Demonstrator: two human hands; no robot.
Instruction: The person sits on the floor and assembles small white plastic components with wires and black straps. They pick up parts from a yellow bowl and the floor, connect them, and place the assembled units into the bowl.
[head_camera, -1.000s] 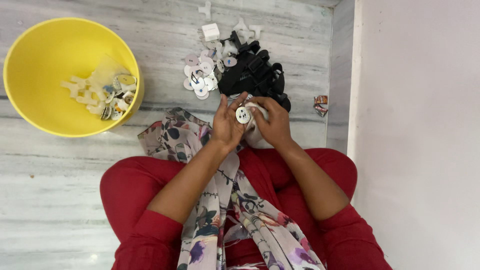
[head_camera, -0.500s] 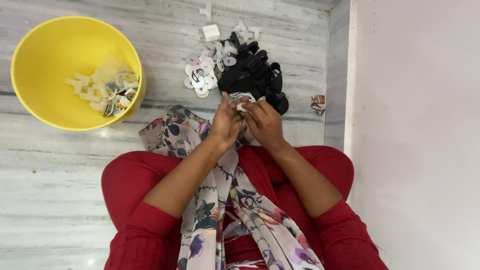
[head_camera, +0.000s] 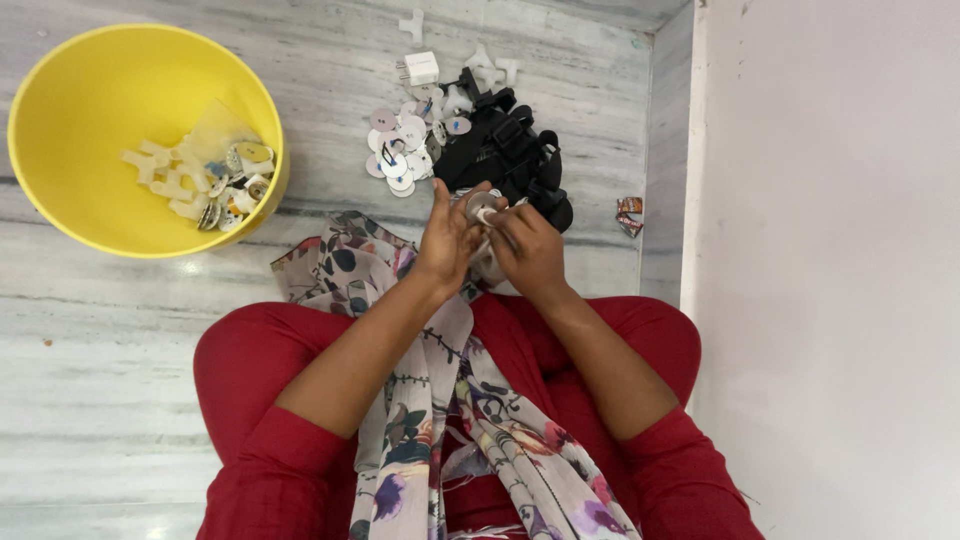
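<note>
Your forearms converge in front of your lap above the marble floor (head_camera: 120, 340). Your left hand (head_camera: 447, 240) and right hand (head_camera: 527, 250) meet fingertip to fingertip, both pinched on a small round white part (head_camera: 481, 209) just in front of the black strap bundle (head_camera: 505, 150). To your left, the yellow tub (head_camera: 70, 200) contains white plastic pieces and round discs (head_camera: 205, 180). Loose white discs (head_camera: 405, 150) lie beside the bundle.

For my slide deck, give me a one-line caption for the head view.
Both hands, left hand and right hand, grip a small white round part beside a yellow tub.
</note>
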